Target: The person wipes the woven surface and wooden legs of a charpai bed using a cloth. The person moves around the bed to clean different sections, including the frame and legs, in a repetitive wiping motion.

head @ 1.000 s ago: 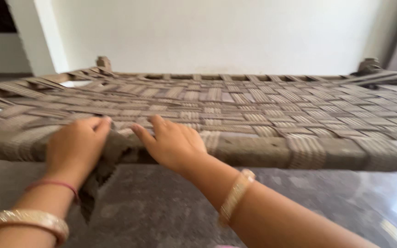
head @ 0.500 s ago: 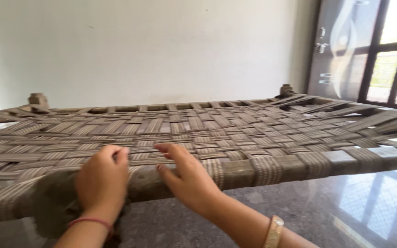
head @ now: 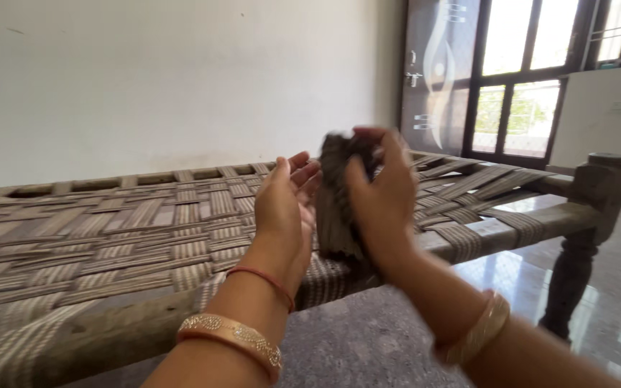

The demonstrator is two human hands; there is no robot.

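both hands raised above the near edge of a woven cot (head: 109,237). right hand (head: 382,194) clamped on a dark brown-grey cloth (head: 336,208), fingers curled over its top, thumb pressed on the front face; cloth hangs down from the grip, bunched and blurred, lower end just above the cot's front rail (head: 109,334). left hand (head: 285,205) open, palm facing the cloth, fingers spread and slightly bent, fingertips just beside the cloth's upper edge; can't tell if they actually touch it. left hand holds nothing.

left wrist has a thin red thread band (head: 261,279) and a gold bangle (head: 230,336) further down the forearm. right wrist has a gold bangle (head: 477,330) too.

cot: flat striped webbing straps in beige-brown, woven in a basket pattern, wrapped round a wooden frame. turned wooden corner leg (head: 587,237) at the right, standing on a glossy stone floor (head: 612,302) with light reflections. darker grey floor patch under the arms.

behind the cot a plain white wall (head: 181,79). at the upper right a dark door (head: 436,65) with a handle, next to a dark-framed window (head: 526,72) with bright daylight.
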